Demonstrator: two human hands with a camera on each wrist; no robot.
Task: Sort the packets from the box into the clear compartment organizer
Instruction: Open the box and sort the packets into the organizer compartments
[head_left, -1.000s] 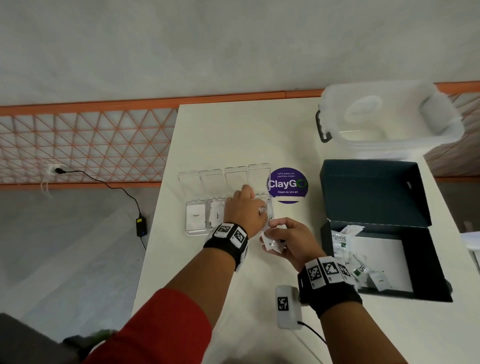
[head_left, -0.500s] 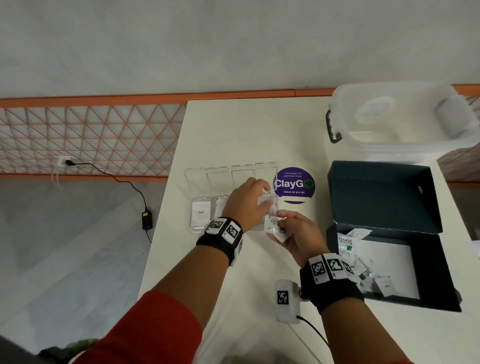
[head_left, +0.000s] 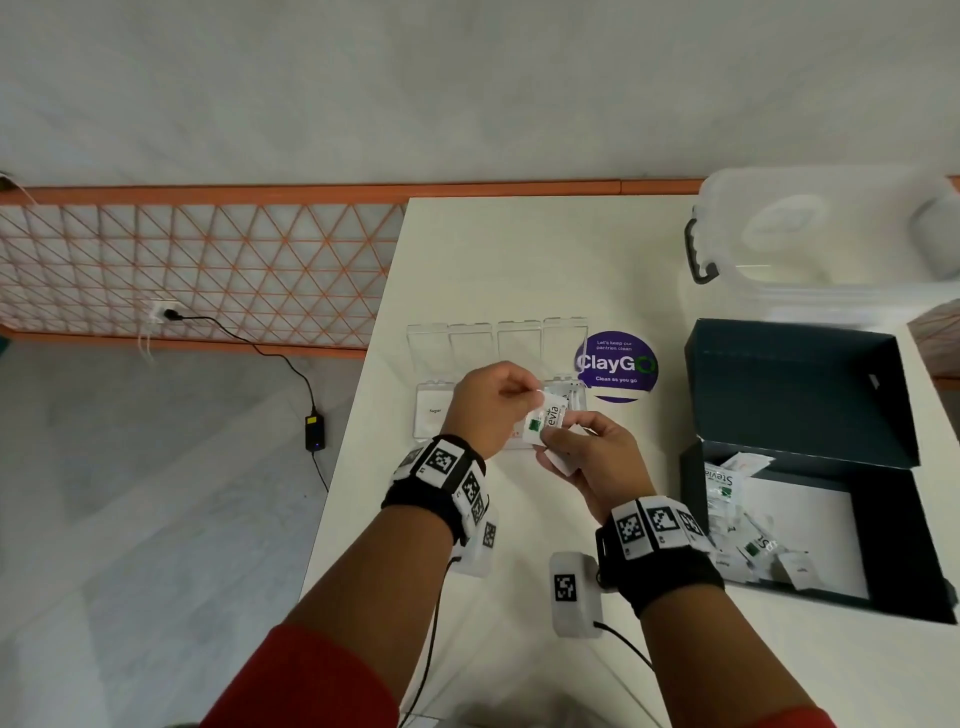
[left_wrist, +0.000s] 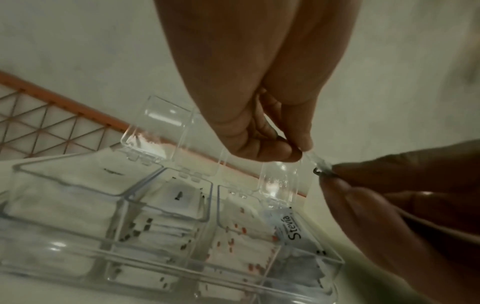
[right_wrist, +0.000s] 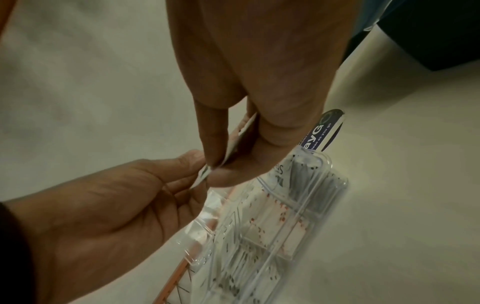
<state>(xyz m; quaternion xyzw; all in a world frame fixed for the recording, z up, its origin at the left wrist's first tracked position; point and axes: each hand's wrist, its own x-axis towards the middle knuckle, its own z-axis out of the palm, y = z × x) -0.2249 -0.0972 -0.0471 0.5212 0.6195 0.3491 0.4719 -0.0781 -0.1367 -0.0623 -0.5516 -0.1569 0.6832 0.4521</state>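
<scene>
Head view: sort is partway through, by my reading. Nearest, the two hands meet over the worktop (head_left: 519, 249) just short of the organizer (head_left: 431, 410). Right hand (head_left: 592, 457) has thumb and fingers curled on a small stack of packets, white edges showing under the palm. Left hand (head_left: 488, 405) pinches the top corner of one Stevia packet (head_left: 545, 418) between thumb and forefinger; the right thumb is on the same packet, so both hands hold it at this instant, apparently a hand-over. Left wrist view confirms the pinch: fingertips of both hands meet on the packet edge (left_wrist: 315, 162), which hangs above the organizer's right end and does not touch it. Beyond the hands, the organizer lies with all four lids tipped back. Its compartments already hold packets: a Sugar one at left, black-marked ones next, red-marked ones third, Stevia (left_wrist: 291, 228) in the rightmost. Judged destination for the held packet is that rightmost compartment, directly under it. To the right, well apart from the hands, the dark box (head_left: 810, 395) stands open with several packets (head_left: 727, 483) left in its near-left corner, so more rounds remain. How many, I cannot tell. Farther back: purple sticker (head_left: 615, 364) beside the organizer, clear tub (head_left: 831, 234) at the far edge.
</scene>
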